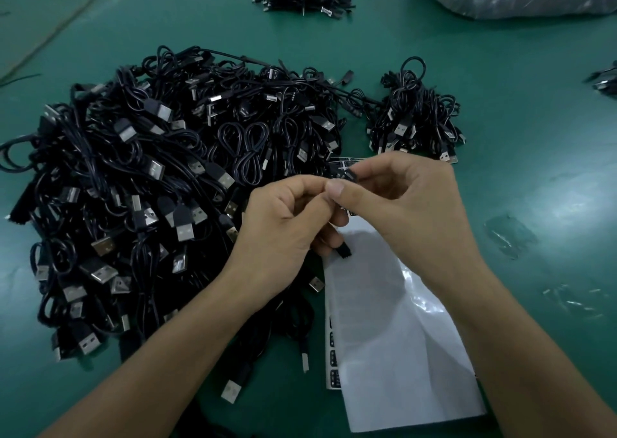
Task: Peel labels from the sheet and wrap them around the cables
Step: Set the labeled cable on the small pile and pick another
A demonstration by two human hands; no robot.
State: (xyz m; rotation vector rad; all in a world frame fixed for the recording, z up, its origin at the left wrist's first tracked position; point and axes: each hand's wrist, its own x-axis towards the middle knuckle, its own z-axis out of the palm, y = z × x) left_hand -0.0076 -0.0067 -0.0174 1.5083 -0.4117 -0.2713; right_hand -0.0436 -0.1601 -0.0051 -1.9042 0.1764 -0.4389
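Glossy white label sheet (400, 354), black labels along its left edge, lies near on the green table (534, 137). Above it, the left hand (280, 224) curls around a thin black cable (344, 251); the right hand (407, 200) pinches a small black label (349, 175). Heaped black USB cables (150, 187) sit left.

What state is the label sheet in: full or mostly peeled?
Mostly peeled: the label sheet is largely bare backing; black labels line its left edge and far end.

No legible text anywhere.
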